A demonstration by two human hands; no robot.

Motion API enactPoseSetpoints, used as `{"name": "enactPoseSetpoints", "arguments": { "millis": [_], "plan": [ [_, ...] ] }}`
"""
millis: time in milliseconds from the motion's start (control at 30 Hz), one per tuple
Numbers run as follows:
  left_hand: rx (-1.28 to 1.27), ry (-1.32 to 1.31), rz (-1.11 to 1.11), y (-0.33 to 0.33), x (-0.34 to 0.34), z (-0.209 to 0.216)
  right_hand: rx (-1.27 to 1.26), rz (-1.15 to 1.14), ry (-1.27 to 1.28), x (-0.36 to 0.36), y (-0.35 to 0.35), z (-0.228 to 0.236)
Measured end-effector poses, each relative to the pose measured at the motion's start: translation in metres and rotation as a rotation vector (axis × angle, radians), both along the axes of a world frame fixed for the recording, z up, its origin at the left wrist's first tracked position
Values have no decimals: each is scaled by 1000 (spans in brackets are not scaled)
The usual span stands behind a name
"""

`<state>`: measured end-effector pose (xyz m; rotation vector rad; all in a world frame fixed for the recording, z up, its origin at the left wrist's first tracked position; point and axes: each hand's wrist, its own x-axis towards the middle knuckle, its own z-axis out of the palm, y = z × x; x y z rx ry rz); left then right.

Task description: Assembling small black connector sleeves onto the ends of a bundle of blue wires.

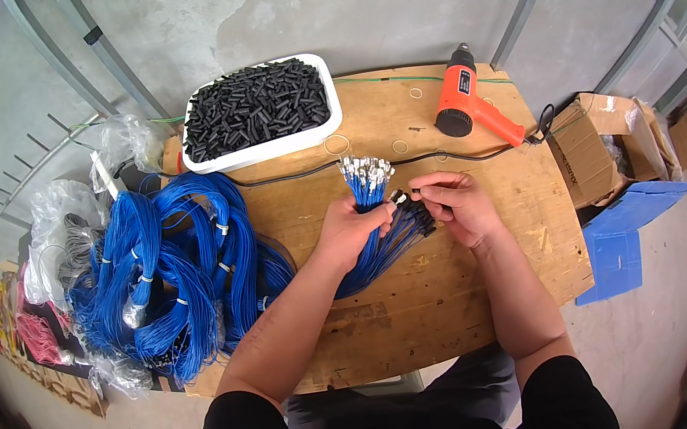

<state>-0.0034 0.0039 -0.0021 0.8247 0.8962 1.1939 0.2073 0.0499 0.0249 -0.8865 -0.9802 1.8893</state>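
Observation:
My left hand (346, 232) is closed around a bundle of blue wires (369, 193) whose silvery metal terminals (369, 170) stick up above the fingers. Just to its right, my right hand (461, 204) pinches a small black sleeve (416, 193) between thumb and fingertips, close to a single terminal held out from the bundle. Whether the two touch is too small to tell. Below and between the hands, several wire ends carrying black sleeves (417, 219) fan out over the wooden table (430, 317). Beyond my hands stands a white tray (263, 152) heaped with loose black sleeves (256, 107).
Large coils of blue wire (166, 276) cover the table's left side, beside clear plastic bags (54, 240). An orange heat gun (468, 98) lies at the back right; its black cable (302, 173) crosses the table. Cardboard boxes (587, 151) stand off the right edge.

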Motion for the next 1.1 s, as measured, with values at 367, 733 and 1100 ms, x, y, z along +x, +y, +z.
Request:
{"name": "enactPoseSetpoints", "arguments": {
  "millis": [367,733,1100],
  "plan": [
    [-6,2,5,0,1,1,148,6,-151,-4,-3,-3],
    [1,16,-29,0,0,3,241,-45,-164,-6,-6,-4],
    [6,-26,-50,0,-2,2,361,-57,-201,-9,-8,-4]
  ]
}}
